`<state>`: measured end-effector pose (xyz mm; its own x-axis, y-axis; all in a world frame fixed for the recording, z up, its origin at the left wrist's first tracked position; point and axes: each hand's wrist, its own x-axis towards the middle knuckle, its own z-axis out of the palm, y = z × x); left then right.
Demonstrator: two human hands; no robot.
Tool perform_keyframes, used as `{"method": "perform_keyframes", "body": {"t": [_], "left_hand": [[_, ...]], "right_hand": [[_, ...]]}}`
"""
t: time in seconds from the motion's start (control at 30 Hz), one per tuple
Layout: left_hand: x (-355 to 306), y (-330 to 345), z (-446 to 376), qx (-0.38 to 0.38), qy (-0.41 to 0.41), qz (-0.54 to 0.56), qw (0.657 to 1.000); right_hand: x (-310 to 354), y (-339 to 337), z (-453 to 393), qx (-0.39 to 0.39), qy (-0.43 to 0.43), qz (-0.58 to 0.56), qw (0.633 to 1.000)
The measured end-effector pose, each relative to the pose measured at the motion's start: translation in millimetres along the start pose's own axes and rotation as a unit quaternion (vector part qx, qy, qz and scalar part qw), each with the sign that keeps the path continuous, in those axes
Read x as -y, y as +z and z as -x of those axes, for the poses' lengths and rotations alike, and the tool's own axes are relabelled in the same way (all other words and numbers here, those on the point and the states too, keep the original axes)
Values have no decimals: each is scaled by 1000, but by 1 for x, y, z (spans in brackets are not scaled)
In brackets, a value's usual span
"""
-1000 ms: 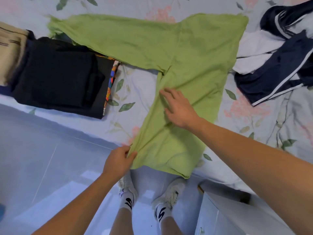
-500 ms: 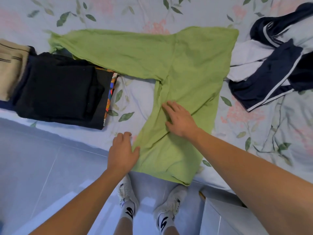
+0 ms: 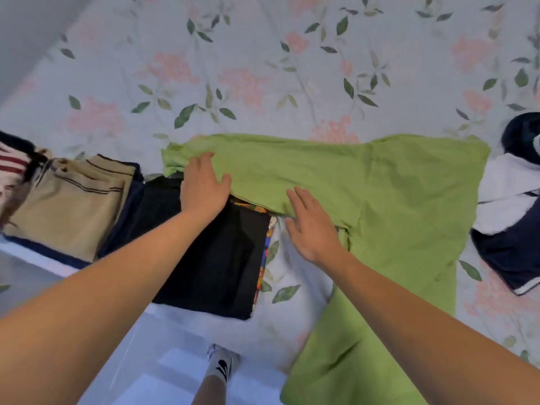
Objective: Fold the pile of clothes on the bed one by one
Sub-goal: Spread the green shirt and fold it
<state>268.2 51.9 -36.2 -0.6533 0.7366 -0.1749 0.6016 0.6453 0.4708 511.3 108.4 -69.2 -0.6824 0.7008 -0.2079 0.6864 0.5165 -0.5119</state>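
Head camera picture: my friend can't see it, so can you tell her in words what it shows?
Two bare hands, the left hand and right hand, lie flat and open on the sleeve of a green shirt spread on a flowery bed. Folded black clothes and tan clothes sit to the left; unfolded navy and white clothes lie to the right.

On the floral-print bed sheet (image 3: 263, 68): one spread light-green cloth garment (image 3: 394, 200), three folded garments left of it, one rumpled navy-and-white heap (image 3: 514, 217) right of it, and two bare hands.
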Motion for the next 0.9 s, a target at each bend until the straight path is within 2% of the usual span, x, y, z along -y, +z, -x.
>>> {"method": "perform_keyframes", "body": {"t": [0.1,0.17,0.27,0.33,0.4,0.47,0.57,0.67,0.73,0.77,0.83,0.87,0.9], "left_hand": [[46,-16,-64,9,-43,-82,996],[77,-27,-96,52,-111,-97,988],[107,-36,-130,140,-250,30,958],[115,-35,-141,171,-296,137,929],[116,-29,-147,192,-309,231,902],[114,-25,-150,200,-304,279,889],[108,-20,-154,154,-270,273,910],[84,-25,-145,59,-147,210,965],[56,-32,-129,27,-40,208,977],[43,-31,-121,68,0,241,968],[16,-27,-105,239,12,342,909],[7,-21,-100,312,-3,374,873],[-1,-15,-96,356,-16,382,853]], "right_hand": [[33,18,-65,-7,32,-95,995],[55,26,-103,-5,77,-172,982],[85,42,-148,27,87,-203,975],[99,52,-166,65,107,-215,969],[107,60,-176,82,145,-231,959],[111,63,-179,74,175,-248,950],[113,66,-180,48,207,-319,924],[118,58,-187,6,272,-467,841],[119,46,-186,-17,278,-582,764],[116,40,-185,-13,270,-653,707],[103,24,-179,-5,247,-754,609],[94,18,-175,-4,242,-772,587],[84,12,-172,-16,254,-767,589]]}}
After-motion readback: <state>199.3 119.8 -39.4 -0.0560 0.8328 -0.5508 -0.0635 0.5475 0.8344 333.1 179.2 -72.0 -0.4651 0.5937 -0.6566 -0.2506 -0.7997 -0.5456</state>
